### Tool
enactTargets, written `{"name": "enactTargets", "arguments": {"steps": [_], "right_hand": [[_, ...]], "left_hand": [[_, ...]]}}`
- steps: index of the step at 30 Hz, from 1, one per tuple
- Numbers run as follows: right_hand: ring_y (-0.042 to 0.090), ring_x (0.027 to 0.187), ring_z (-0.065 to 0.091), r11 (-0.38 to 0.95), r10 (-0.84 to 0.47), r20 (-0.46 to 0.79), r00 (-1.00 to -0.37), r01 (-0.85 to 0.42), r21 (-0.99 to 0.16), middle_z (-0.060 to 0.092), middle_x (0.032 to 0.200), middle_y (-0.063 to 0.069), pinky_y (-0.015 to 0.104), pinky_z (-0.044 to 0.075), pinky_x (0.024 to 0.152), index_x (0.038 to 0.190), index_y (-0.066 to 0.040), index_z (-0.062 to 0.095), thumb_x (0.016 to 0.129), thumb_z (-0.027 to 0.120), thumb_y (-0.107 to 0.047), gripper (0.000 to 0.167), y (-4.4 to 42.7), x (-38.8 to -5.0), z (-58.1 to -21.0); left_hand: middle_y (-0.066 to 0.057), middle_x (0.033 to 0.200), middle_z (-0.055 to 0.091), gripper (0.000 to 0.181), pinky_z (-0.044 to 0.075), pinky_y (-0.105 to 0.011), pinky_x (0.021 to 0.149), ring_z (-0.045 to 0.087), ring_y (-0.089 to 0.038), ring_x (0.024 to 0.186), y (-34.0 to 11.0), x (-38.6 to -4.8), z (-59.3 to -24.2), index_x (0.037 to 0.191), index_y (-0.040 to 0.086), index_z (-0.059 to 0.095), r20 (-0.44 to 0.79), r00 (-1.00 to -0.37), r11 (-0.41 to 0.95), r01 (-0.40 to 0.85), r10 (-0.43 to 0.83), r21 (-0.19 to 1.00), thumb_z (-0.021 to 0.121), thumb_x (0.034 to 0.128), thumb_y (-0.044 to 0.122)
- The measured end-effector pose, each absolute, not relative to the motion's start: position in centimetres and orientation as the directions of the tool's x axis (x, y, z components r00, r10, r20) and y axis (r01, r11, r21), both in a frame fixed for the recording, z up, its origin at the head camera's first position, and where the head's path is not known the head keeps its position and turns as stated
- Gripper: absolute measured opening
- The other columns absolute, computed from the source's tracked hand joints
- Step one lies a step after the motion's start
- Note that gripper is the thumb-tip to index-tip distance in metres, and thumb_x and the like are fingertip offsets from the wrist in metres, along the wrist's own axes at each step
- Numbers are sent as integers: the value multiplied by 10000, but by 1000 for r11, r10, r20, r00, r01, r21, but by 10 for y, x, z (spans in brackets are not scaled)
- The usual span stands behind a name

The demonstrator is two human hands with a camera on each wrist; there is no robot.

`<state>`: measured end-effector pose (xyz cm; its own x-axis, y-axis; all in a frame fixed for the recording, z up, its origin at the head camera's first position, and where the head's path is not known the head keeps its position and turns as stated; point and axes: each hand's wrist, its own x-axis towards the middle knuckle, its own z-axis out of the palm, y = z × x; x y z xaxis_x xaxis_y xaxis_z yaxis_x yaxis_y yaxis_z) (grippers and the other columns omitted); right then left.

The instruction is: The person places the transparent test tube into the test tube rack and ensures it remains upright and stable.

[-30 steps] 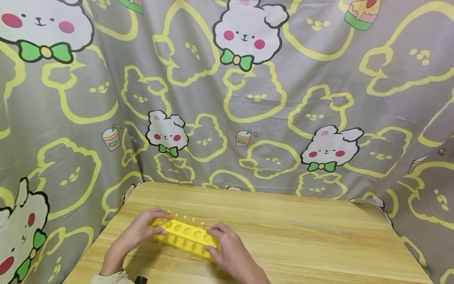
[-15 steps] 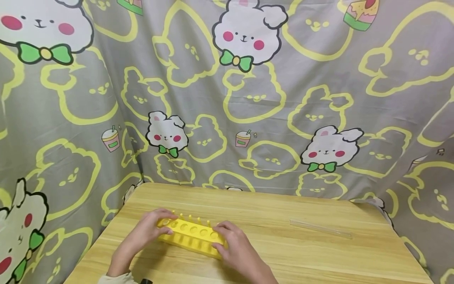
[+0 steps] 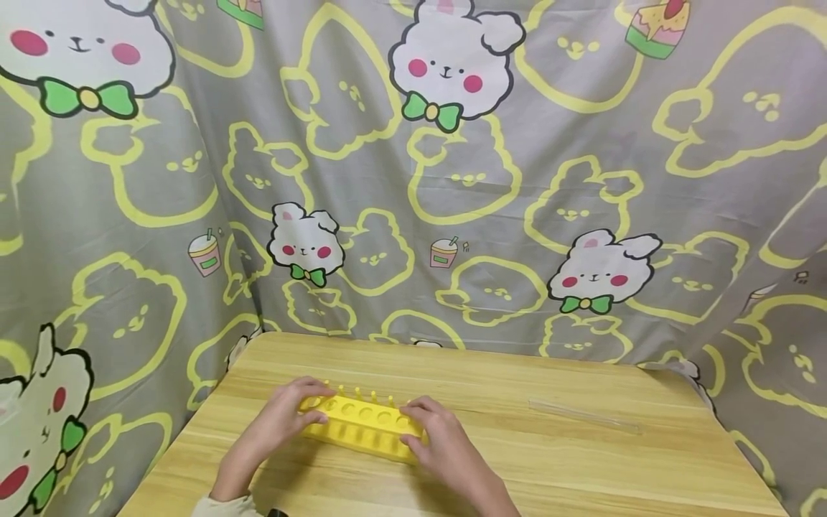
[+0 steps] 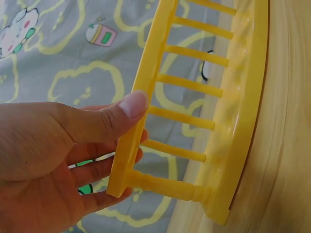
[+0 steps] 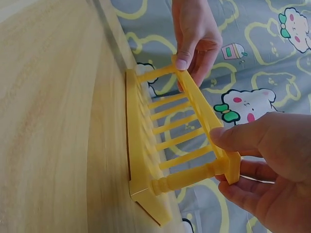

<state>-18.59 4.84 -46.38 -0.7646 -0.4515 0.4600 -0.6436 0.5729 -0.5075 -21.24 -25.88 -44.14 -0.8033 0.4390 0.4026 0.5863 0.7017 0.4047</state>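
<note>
In the head view a yellow test tube rack (image 3: pixel 366 412) stands upright at the front of the wooden table, a row of holes along its top and thin pegs behind. My left hand (image 3: pixel 281 418) pinches its left end by the top plate, thumb in front and fingers behind. At the other end my right hand (image 3: pixel 447 446) grips the top plate likewise. Seen from the left wrist, the rack's base (image 4: pixel 250 111) lies close along the table; whether it touches is hard to tell. No tubes show in its holes.
A clear, thin glass tube or rod (image 3: pixel 583 416) lies on the right half of the wooden table (image 3: pixel 517 474). A grey patterned curtain (image 3: pixel 478 179) hangs behind the table and at both sides. A small black object (image 3: pixel 278 513) shows beside the left sleeve.
Both hands have shifted the test tube rack steadily to the right across the table, keeping the same hold at its two ends. The clear tube or rod has not moved.
</note>
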Motion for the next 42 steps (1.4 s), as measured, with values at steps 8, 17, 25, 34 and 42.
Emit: {"name": "enactTargets", "arguments": {"steps": [8,17,25,34,42], "right_hand": [[232,1059,679,587,-446,432,-784,-620,-520,676,1184,82,290,600,901,1225,5,712,864,825,-64,385,56,-191,-461],[260,1080,675,585,-438,428,-791,-612,-532,672,1203,92,323,600,917,1237,3,707,865,813,-38,389,61,-195,-460],[271,1083,674,595,-427,431,-795,-606,-529,674,1200,100,346,599,926,1236,17,704,863,807,-22,389,67,-197,-465],[276,1070,677,591,-434,426,-794,-608,-531,676,1187,103,349,604,912,1231,22,706,857,806,-7,388,71,-196,-467],[275,1090,669,597,-435,418,-798,-603,-530,659,1231,112,327,604,906,1261,29,687,885,785,-15,391,74,-201,-464]], "left_hand": [[-118,1123,714,368,599,-485,875,688,-323,1008,-252,-216,-440,1139,11,755,390,-809,696,581,440,421,857,790,67],[-104,1121,710,383,599,-479,872,684,-315,1006,-244,-217,-442,1151,11,754,395,-819,714,563,416,415,860,788,69],[-123,1118,711,385,611,-464,860,692,-334,1009,-234,-216,-448,1136,15,762,404,-832,725,540,381,428,873,770,56],[-106,1102,719,366,618,-444,841,697,-317,988,-230,-214,-455,1112,28,772,430,-819,713,556,380,428,874,764,78],[-84,1101,721,368,614,-438,850,695,-288,991,-226,-218,-454,1109,49,779,460,-812,727,553,361,407,878,758,102]]}}
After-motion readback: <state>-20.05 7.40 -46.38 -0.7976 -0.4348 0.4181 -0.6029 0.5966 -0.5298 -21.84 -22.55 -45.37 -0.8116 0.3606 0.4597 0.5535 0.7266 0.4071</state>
